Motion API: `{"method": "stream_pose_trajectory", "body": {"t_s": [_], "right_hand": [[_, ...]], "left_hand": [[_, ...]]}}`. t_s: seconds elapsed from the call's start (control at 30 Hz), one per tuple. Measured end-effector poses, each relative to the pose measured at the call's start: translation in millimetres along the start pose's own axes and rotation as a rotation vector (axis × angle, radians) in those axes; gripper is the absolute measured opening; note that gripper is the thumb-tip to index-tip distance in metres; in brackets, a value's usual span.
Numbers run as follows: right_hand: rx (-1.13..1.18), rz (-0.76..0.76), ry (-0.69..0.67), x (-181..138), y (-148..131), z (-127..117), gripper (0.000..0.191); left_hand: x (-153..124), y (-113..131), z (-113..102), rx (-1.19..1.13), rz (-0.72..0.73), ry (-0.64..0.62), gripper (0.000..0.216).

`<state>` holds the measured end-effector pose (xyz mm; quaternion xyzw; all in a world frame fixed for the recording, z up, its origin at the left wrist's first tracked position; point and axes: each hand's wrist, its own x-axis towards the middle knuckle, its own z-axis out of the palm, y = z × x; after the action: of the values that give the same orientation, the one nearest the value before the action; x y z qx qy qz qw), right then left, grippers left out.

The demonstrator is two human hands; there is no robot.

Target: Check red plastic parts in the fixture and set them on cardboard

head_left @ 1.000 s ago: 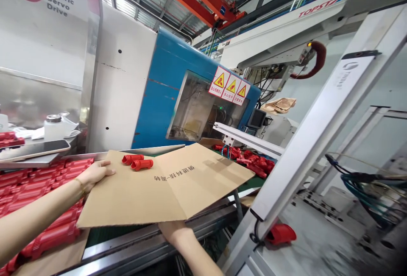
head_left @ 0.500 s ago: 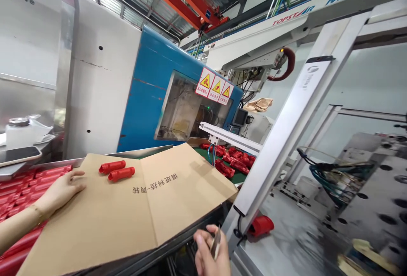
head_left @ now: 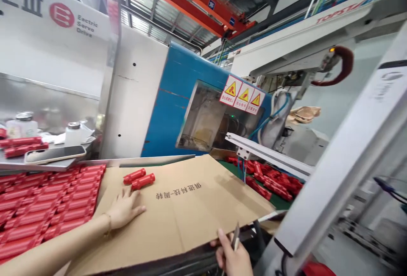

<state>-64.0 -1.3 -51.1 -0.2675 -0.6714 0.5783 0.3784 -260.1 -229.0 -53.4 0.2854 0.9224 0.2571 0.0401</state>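
Observation:
A flat brown cardboard sheet (head_left: 190,212) with printed characters lies over the work surface. My left hand (head_left: 124,209) rests palm down on it, fingers spread, just below two red plastic tubes (head_left: 140,178) lying side by side on the sheet. My right hand (head_left: 232,255) is at the sheet's near edge, fingers closed on a thin grey blade-like tool (head_left: 235,237) that points up.
Rows of red tubes (head_left: 41,208) fill the area to the left. A phone (head_left: 54,154) and white bottles (head_left: 73,132) sit on a metal shelf. More red parts (head_left: 273,182) lie on a green belt behind. A blue moulding machine (head_left: 187,110) and a slanted white frame post (head_left: 343,165) stand close.
My left hand slid from the sheet's left edge onto its top, nearer the two tubes. My right hand came out from under the sheet and now holds the thin tool.

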Motion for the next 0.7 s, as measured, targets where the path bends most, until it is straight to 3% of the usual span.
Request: {"method": "stream_pose_trajectory", "body": {"t_s": [0.23,0.43,0.57,0.7], "right_hand": [[-0.049,-0.013,-0.037,19.9,-8.7,-5.5,0.043],[-0.092,0.044,-0.112,-0.8,2.3,-1.2,0.048],[-0.078,0.03,-0.103,-8.1,2.7,5.8,0.048],[-0.077,-0.096,-0.036,-15.2,-9.3,18.5,0.033]], "left_hand": [[5.2,19.3,15.8,0.008,-0.074,0.084,0.045],[4.7,5.9,22.2,0.081,-0.176,0.196,0.044],[28.1,1.4,9.8,0.149,-0.091,0.325,0.066],[58.6,-6.0,2.2,0.121,-0.051,0.304,0.075]]}}
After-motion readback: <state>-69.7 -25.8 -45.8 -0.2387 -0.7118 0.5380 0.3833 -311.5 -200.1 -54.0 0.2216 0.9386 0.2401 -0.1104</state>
